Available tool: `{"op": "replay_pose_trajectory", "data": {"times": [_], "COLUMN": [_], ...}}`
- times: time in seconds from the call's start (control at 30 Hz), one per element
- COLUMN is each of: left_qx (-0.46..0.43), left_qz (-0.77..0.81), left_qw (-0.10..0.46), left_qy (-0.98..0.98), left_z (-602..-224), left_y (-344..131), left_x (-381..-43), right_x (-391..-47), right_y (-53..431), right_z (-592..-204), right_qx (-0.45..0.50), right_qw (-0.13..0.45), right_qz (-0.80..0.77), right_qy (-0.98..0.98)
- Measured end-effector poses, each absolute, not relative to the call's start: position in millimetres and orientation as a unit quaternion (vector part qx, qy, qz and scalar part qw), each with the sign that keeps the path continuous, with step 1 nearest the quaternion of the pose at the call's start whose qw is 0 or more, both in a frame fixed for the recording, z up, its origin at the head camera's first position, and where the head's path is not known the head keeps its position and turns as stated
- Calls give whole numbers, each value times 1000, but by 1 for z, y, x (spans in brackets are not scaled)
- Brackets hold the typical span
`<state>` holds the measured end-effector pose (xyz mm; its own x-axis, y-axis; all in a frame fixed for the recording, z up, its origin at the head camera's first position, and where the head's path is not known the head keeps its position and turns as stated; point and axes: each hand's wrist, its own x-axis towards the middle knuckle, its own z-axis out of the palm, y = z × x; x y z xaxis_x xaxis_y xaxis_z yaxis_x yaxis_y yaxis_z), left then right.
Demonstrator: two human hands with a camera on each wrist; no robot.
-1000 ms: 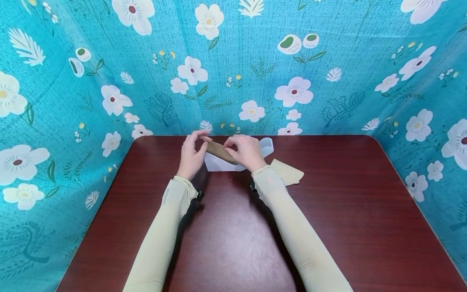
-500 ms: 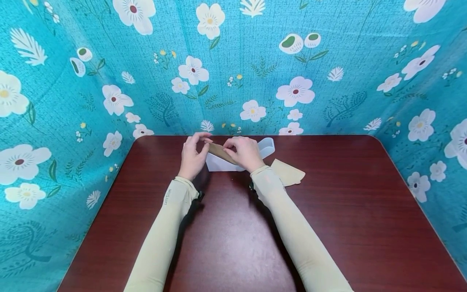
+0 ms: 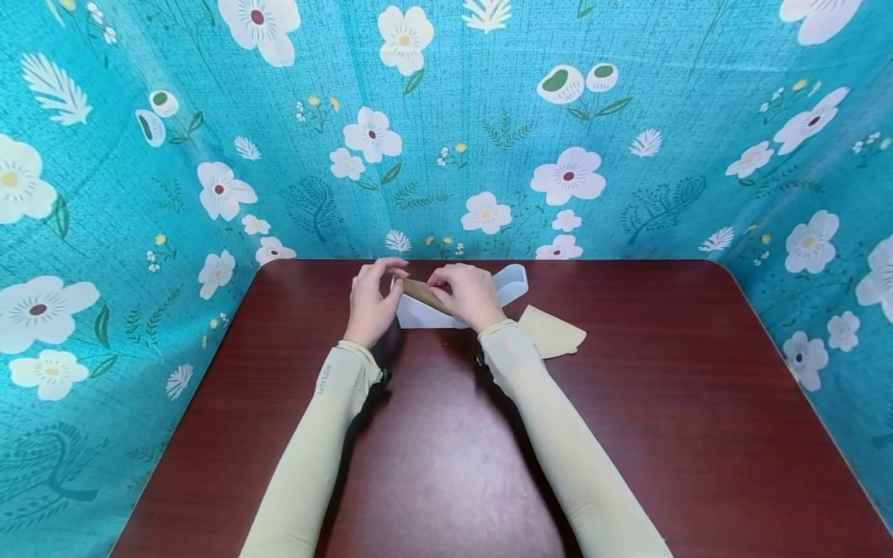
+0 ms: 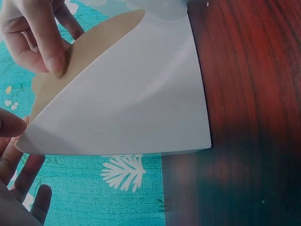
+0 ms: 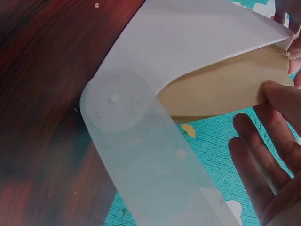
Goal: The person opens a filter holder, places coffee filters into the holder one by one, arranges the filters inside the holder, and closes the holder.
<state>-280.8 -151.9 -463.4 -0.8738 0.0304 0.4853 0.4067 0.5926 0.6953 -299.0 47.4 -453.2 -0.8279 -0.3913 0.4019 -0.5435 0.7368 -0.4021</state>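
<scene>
A white wedge-shaped coffee filter holder (image 3: 421,316) stands at the table's far side, its translucent lid (image 5: 155,160) swung out to the right. Brown paper coffee filters (image 4: 101,42) sit partly inside, their curved edge showing above the slanted opening. My right hand (image 3: 471,296) pinches that edge between thumb and index finger, the other fingers spread behind. At the holder's pointed upper left corner, my left hand (image 3: 371,306) grips with thumb and fingertips on either side. The holder's inside is mostly hidden.
A loose pale cone-shaped coffee filter (image 3: 553,333) lies flat on the dark red-brown table (image 3: 446,457), just right of my right wrist. Behind the table's far edge hangs a turquoise floral curtain (image 3: 446,139).
The brown filters sit slightly lower in the holder than before. My left hand has come down a little toward the holder's corner. The right hand stays nearly in place.
</scene>
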Motion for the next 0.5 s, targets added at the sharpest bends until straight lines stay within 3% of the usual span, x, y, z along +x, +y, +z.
{"op": "replay_pose_trajectory", "data": {"times": [0.5], "left_qx": [-123], "left_qz": [-406], "left_qw": [224], "left_qy": [-877], "left_z": [-465], "left_y": [-149], "left_x": [-279], "right_x": [-301], "right_y": [43], "right_z": [-458], "right_qx": [242], "right_qw": [156], "right_qz": [252], "right_qy": [-924]}}
